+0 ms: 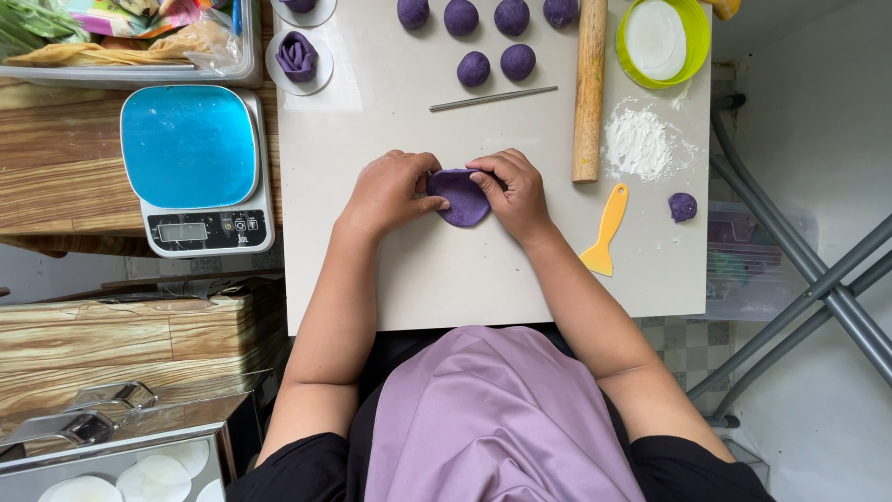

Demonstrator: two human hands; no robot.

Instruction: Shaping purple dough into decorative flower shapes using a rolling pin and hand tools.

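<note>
**Head view: both hands closed on a flattened purple dough piece**

Head view. The purple dough disc (pixel 462 197) lies on the white work board (pixel 483 279), near board centre. The left hand (pixel 388 193) grips its 9 o'clock edge, fingers curled and pinching. The right hand (pixel 514 191) grips the 3 o'clock edge, fingers folded over the rim. The disc sits between the hands, equally near both; its long axis runs roughly 12 to 6 o'clock.

Surroundings: purple dough balls (pixel 495 65) at 12 o'clock, a metal rod (pixel 492 99) before them, a wooden rolling pin (pixel 589 88) at 1 o'clock, a flour pile (pixel 639 142) and yellow scraper (pixel 605 230) at 3 o'clock, a blue-topped kitchen scale (pixel 195 167) at 9 o'clock.
</note>
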